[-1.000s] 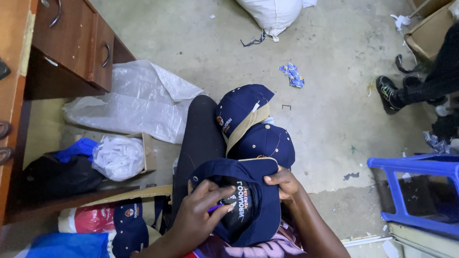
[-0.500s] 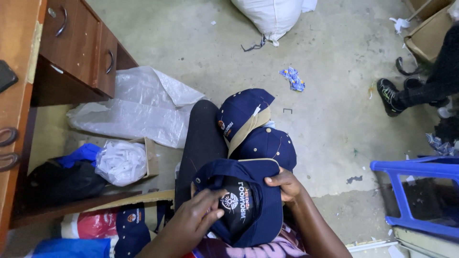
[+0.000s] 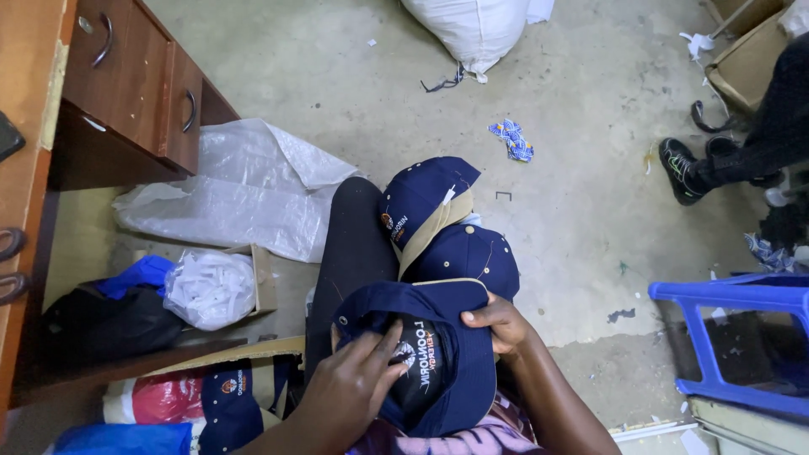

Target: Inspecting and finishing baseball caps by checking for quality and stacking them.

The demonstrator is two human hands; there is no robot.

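Grey concrete floor point(image 3: 590, 253) carries a clear plastic sheet point(image 3: 244, 190), white sack point(image 3: 472, 29), blue scrap point(image 3: 511, 139)

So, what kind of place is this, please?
Probably a small workshop or storeroom for caps: both hands hold a navy cap over more caps stacked on the lap, above a bare concrete floor with a white sack and wooden drawers.
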